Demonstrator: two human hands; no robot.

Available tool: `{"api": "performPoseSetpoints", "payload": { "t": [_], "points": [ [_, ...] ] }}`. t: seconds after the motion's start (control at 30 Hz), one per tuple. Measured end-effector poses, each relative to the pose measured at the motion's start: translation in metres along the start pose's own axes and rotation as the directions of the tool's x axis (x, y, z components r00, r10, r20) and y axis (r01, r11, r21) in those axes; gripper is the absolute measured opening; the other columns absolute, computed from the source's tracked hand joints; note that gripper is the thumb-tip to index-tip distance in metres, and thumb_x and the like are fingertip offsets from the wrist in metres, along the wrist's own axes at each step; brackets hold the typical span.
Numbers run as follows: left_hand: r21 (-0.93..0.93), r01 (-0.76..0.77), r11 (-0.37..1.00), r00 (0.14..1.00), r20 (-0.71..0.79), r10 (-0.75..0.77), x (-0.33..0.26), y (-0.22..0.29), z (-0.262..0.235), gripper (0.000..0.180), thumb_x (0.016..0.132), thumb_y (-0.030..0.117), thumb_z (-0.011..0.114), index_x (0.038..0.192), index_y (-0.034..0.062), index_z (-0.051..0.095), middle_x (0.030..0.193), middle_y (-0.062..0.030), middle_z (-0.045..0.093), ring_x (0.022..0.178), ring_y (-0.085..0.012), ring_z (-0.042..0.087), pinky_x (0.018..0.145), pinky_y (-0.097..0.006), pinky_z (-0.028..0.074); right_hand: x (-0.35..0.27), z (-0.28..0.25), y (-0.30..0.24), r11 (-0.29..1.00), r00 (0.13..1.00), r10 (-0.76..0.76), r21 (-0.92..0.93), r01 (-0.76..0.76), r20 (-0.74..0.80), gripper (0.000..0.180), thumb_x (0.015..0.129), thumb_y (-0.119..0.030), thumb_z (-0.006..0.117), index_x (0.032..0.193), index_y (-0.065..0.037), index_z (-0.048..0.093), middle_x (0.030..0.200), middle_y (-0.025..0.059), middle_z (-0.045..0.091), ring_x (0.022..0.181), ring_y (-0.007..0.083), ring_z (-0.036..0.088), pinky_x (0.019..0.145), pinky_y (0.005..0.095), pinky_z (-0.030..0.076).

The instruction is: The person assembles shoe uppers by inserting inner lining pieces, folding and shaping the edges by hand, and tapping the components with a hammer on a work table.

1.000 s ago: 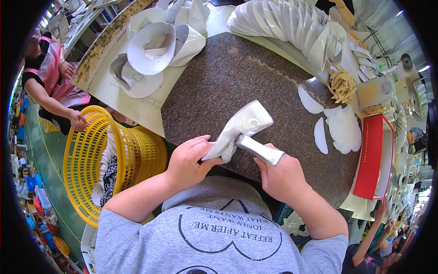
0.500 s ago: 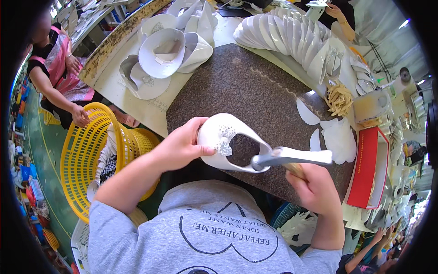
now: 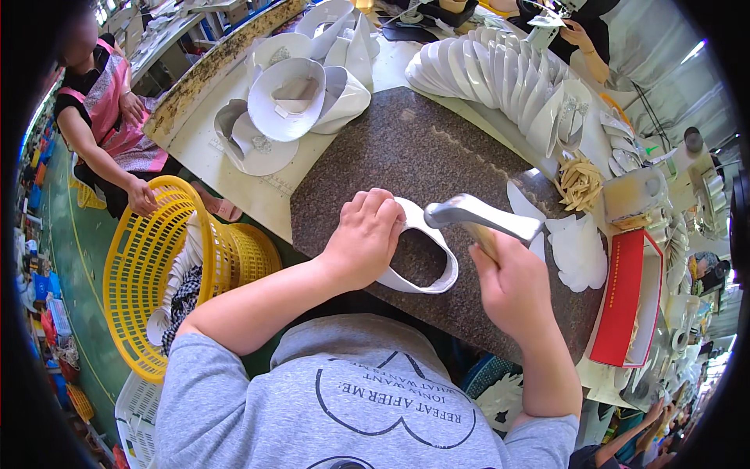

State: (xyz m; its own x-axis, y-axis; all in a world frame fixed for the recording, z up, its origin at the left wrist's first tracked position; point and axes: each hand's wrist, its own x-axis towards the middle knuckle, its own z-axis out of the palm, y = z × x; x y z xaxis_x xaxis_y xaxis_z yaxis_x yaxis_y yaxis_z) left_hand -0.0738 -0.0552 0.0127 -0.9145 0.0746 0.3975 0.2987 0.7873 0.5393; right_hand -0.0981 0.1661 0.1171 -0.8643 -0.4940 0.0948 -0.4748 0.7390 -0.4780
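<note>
My left hand (image 3: 363, 238) is closed over one side of a white shoe upper (image 3: 416, 217), covering much of it. The upper's oval opening faces up, and the dark slab (image 3: 351, 148) shows through it. Wrapped round the wooden handle of a hammer, my right hand (image 3: 509, 285) is closed. The hammer's grey metal head (image 3: 488, 216) is raised at the right side of the upper, and a small gap seems to part them.
Several white uppers (image 3: 286, 98) lie at the far left, and a long row of them (image 3: 488, 74) curves along the far right. White flat pieces (image 3: 576, 248), a tan bundle (image 3: 580, 184) and a red box (image 3: 623, 297) stand right. A person touches a yellow basket (image 3: 125, 273) at left.
My left hand has rolled over the upper, hiding its sparkling decoration, and the upper has turned. The hammer has risen and shifted away from me.
</note>
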Motion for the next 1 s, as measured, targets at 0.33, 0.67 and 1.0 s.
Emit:
{"api": "performPoseSetpoints", "payload": {
  "t": [0.33, 0.67, 1.0],
  "points": [
    [-0.043, 0.035, 0.998, 0.999, -0.018, -0.036, -0.005, -0.001, 0.003, 0.017, 0.088, 0.007, 0.058, 0.103, 0.0057, 0.051, 0.108, -0.0135, 0.05, 0.102, -0.0334, 0.05, 0.091, -0.044, 0.039, 0.023, 0.02, 0.007, 0.971, 0.963, -0.088, -0.192, 0.14, 0.255, 0.019, 0.092, -0.019, 0.058, 0.097, -0.003, 0.049, 0.086, 0.0188, 0.067, 0.076, 0.0382, 0.067, 0.065, 0.0485, 0.053],
    [-0.862, 0.483, 0.151, 0.77, 0.336, -0.543, -0.046, -0.009, -0.056, 0.027, 0.1, 0.014, 0.05, 0.125, 0.004, 0.048, 0.132, -0.0095, 0.047, 0.127, -0.023, 0.045, 0.105, -0.039, 0.042, -0.059, 0.021, 0.057, 0.995, 0.978, -0.021, -0.103, 0.0, -0.206, 0.029, 0.074, -0.012, 0.076, 0.098, -0.008, 0.061, 0.085, 0.0118, 0.063, 0.075, 0.0326, 0.061, 0.065, 0.0417, 0.048],
    [-0.727, 0.685, -0.034, 0.571, 0.566, -0.595, -0.015, 0.012, -0.068, 0.03, 0.097, 0.018, 0.054, 0.125, 0.0095, 0.052, 0.124, -0.0035, 0.05, 0.122, -0.0174, 0.044, 0.099, -0.045, 0.04, -0.05, 0.04, 0.013, 0.92, 0.929, -0.345, -0.248, 0.305, -0.136, 0.058, 0.077, -0.035, 0.076, 0.125, -0.009, 0.058, 0.119, 0.0072, 0.057, 0.111, 0.024, 0.052, 0.095, 0.0409, 0.038]
  ]
}}
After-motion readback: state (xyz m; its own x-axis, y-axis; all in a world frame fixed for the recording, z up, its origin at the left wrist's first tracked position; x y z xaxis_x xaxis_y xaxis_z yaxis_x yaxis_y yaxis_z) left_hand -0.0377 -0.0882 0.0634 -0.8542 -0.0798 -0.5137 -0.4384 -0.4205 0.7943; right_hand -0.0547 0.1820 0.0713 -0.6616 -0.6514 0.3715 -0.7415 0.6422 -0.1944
